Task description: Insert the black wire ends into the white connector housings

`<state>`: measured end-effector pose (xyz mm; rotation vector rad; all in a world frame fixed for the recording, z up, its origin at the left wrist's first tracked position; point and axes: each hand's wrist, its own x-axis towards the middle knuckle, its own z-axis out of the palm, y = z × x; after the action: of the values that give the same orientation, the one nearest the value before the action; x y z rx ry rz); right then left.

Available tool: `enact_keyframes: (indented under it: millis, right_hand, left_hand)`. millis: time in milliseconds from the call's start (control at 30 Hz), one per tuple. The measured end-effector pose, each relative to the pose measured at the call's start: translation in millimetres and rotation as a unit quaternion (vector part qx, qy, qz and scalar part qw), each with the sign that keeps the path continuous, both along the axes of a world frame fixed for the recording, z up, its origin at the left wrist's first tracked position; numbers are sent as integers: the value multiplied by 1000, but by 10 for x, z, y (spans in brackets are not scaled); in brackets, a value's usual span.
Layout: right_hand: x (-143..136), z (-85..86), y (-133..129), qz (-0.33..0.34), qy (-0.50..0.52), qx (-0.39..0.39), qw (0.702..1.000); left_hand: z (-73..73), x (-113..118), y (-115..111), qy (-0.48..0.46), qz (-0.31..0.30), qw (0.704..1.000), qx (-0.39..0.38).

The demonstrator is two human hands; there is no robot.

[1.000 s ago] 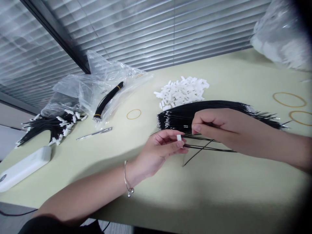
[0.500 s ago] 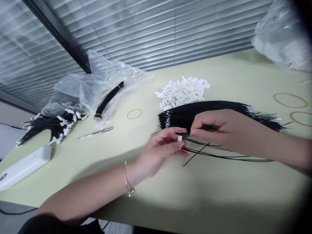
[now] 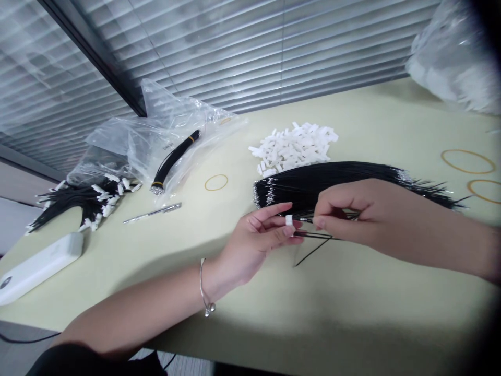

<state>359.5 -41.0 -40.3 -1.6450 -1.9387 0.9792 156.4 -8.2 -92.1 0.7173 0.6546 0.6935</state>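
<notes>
A small white connector housing (image 3: pixel 289 220) is pinched between the thumb and fingers of my left hand (image 3: pixel 258 232). Black wires (image 3: pixel 313 236) run from it toward the right. My right hand (image 3: pixel 352 209) is closed on a thin black wire (image 3: pixel 308 221), whose metal-tipped end points left at the housing, very near it. Whether the tip touches the housing I cannot tell. Behind both hands lies a thick bundle of black wires (image 3: pixel 305 181) with silvery terminals at its ends. The right hand hides part of this bundle.
A heap of white housings (image 3: pixel 297 146) lies behind the bundle. To the left are a pen (image 3: pixel 152 213), a white case (image 3: pixel 43 266), wires with white connectors (image 3: pixel 90 203), and a banded wire bundle (image 3: pixel 176 162) on a plastic bag (image 3: pixel 136 141). Rubber bands (image 3: pixel 467 161) lie at right.
My right hand has brought the wire's metal tip down from above the housing to beside it. The left index finger has lifted slightly, and the housing has turned a little in the grip.
</notes>
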Motion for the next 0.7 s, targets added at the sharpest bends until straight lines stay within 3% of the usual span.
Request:
enact_keyframes:
  millis: [367,700]
  right_hand:
    - [-74,-119,28,-6,-15,-2,1000]
    - [-91,-114,2,6,5,40,999]
  left_hand:
    - [-8,-5,-4,-19,-33,999,12]
    - [6,-6,1,-14,-33,999,-6]
